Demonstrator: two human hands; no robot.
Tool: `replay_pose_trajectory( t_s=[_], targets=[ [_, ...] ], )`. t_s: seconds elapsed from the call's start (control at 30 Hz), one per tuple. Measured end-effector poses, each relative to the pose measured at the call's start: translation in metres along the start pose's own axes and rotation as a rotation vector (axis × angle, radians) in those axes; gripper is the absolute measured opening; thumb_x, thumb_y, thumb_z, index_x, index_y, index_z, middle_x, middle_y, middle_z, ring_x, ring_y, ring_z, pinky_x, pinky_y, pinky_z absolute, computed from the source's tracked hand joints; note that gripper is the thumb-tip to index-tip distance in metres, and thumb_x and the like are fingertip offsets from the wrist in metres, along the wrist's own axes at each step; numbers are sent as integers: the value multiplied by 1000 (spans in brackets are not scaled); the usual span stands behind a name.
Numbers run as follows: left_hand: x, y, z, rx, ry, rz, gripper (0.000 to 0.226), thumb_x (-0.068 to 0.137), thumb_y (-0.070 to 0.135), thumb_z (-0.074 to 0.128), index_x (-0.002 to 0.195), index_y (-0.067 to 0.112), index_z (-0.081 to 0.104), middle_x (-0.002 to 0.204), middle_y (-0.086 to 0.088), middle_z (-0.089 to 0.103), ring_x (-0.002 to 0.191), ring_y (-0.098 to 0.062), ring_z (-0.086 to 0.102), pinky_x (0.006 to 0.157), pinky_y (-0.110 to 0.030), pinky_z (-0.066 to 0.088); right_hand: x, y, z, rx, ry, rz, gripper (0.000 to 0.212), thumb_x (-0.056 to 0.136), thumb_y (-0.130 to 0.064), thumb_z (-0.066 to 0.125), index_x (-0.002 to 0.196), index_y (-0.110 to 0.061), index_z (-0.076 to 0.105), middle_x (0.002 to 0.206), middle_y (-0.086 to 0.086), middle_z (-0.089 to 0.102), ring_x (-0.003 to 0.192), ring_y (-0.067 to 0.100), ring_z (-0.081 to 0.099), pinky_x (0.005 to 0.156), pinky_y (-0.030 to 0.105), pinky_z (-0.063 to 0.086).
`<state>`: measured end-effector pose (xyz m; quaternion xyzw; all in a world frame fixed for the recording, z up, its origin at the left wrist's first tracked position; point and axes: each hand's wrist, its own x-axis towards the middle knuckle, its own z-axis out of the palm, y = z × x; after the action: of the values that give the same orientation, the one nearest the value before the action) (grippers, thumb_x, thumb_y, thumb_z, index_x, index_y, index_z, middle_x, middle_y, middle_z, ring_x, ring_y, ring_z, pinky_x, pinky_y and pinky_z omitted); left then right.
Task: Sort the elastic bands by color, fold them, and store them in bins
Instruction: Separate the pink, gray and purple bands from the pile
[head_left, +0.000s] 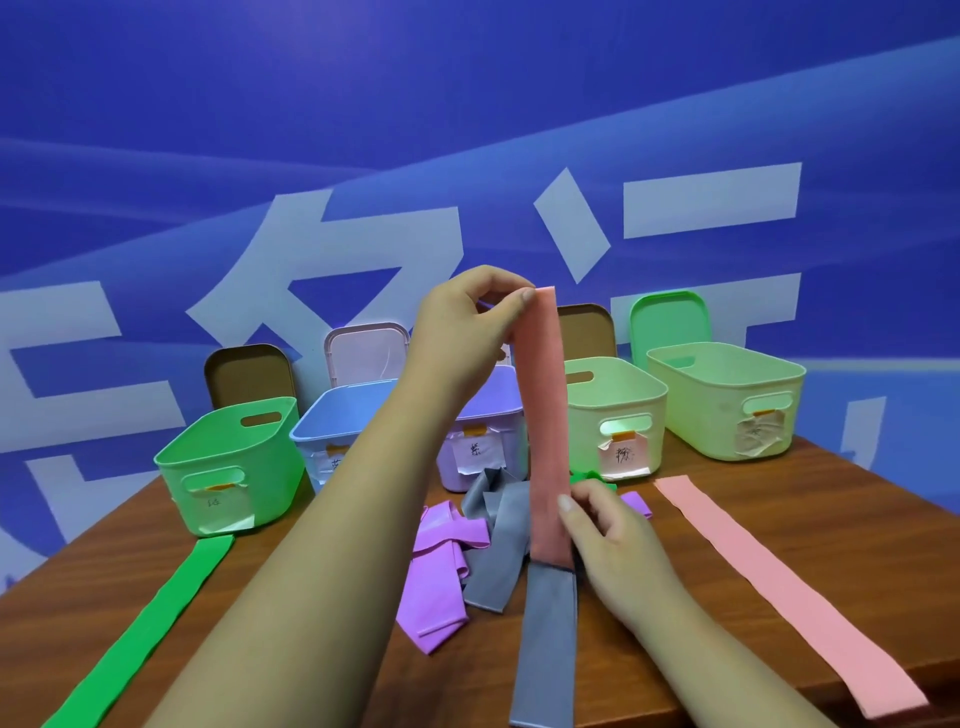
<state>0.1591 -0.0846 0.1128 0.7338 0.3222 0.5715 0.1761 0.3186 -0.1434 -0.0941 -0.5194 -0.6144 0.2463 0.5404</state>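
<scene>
A pink elastic band (543, 415) hangs upright over the middle of the table. My left hand (462, 332) pinches its top end, raised above the bins. My right hand (605, 525) grips its lower part near the table. Under it lies a grey band (548, 644), with more grey band (493, 525) and a crumpled purple band (441, 571) to the left. A second pink band (779, 587) lies flat on the right, and a green band (145, 629) lies flat on the left. A bit of green (589, 475) shows behind my right hand.
Five labelled bins stand in a row at the back: green (223, 467), blue (337, 410), purple (498, 415), pale green (618, 410), pale yellow-green (727, 395). Lids (670, 322) lean against the blue wall behind them. The wooden table's edge (883, 691) runs near the right.
</scene>
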Motion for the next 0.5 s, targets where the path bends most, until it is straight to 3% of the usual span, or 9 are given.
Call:
replay_pose_trajectory(
  t_s=[0.1, 0.2, 0.33, 0.4, 0.5],
  targets=[
    [1, -1, 0, -1, -4, -23, 8, 98, 21, 71, 95, 23, 79, 78, 9, 72, 63, -9, 65, 60, -37, 60, -2, -4, 1, -6, -1, -8, 21, 107, -34, 55, 88, -30, 64, 78, -6, 63, 75, 5, 57, 70, 31, 46],
    [7, -3, 0, -7, 2, -61, 8, 97, 22, 71, 94, 23, 79, 80, 6, 71, 62, -10, 63, 57, -32, 55, -2, -6, -1, 38, 30, 21, 26, 106, -31, 56, 82, -23, 59, 73, -3, 53, 71, 11, 49, 68, 37, 41],
    [18, -4, 2, -32, 7, -120, 9, 97, 23, 70, 96, 21, 79, 81, 6, 72, 61, -9, 61, 54, -26, 51, 1, -12, -10, 178, 64, 143, 33, 99, -50, 55, 91, -18, 61, 76, 15, 52, 71, 39, 51, 63, 50, 49],
    [25, -5, 6, -32, -1, -147, 10, 97, 25, 70, 95, 22, 80, 80, 7, 72, 60, -10, 61, 53, -27, 50, -2, -15, -21, 140, 70, 145, 27, 105, -44, 53, 91, -23, 62, 72, 8, 57, 65, 31, 55, 54, 35, 48],
    [34, -11, 19, -49, -11, -187, 10, 96, 25, 71, 94, 22, 80, 82, 3, 73, 59, -12, 59, 53, -29, 48, -10, -21, -43, 25, 105, 92, 25, 109, -34, 49, 91, -25, 64, 76, 6, 64, 68, 18, 62, 60, 22, 47]
  ],
)
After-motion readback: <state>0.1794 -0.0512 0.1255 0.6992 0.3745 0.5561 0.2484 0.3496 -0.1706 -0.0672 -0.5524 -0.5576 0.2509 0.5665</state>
